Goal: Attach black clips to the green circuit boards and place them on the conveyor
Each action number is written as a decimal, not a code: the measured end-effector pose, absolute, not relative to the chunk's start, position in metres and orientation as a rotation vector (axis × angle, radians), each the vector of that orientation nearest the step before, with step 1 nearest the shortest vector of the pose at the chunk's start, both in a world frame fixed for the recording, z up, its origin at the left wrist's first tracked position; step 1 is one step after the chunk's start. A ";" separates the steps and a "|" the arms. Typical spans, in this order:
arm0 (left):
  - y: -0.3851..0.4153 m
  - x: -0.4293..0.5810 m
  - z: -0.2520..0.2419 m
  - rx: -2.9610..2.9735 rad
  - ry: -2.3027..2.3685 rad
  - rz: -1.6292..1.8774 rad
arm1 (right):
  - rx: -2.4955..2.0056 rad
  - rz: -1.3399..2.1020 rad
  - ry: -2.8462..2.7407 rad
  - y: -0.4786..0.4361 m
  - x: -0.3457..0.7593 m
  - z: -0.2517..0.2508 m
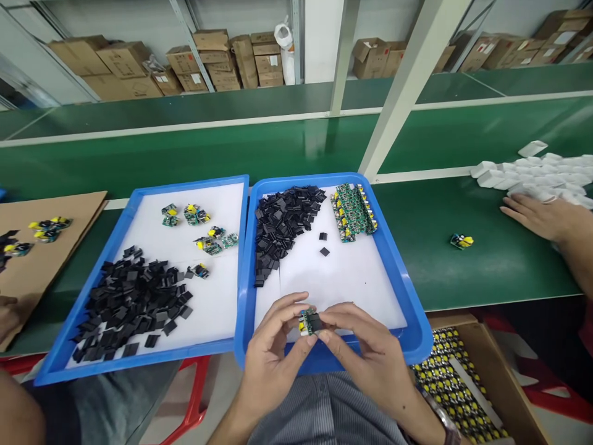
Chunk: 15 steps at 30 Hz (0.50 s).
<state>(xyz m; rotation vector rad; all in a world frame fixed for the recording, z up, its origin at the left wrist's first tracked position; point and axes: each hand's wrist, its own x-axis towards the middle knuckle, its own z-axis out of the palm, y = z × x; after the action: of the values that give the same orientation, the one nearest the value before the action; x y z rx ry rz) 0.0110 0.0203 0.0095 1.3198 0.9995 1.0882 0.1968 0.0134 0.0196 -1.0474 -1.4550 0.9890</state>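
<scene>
Over the front edge of the right blue tray (419, 327), my left hand (278, 346) holds a small green circuit board (304, 322) with yellow and white parts between thumb and fingers. My right hand (365, 352) pinches a small black piece (315, 321) against the board's right side. In the tray behind my hands lie a heap of black pieces (282, 222) at the left and a block of green boards (353, 212) at the back right. Two loose black pieces (325, 251) sit between them.
At left stands another blue tray (134, 196) with black pieces and several boards. Right of my tray, a single board (462, 241) lies on the green table (440, 278). Another person's hand (546, 216) touches white cases (532, 173). An open carton (504, 383) of boards sits below.
</scene>
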 end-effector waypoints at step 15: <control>0.013 0.010 0.010 1.506 1.067 1.118 | -1.028 0.818 -1.775 0.000 0.190 0.024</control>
<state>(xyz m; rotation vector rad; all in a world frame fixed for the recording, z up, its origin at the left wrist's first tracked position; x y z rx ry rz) 0.0101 0.0134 0.0105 1.5065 1.0668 1.1180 0.1902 0.0004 0.0243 -1.0277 -1.7752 0.8177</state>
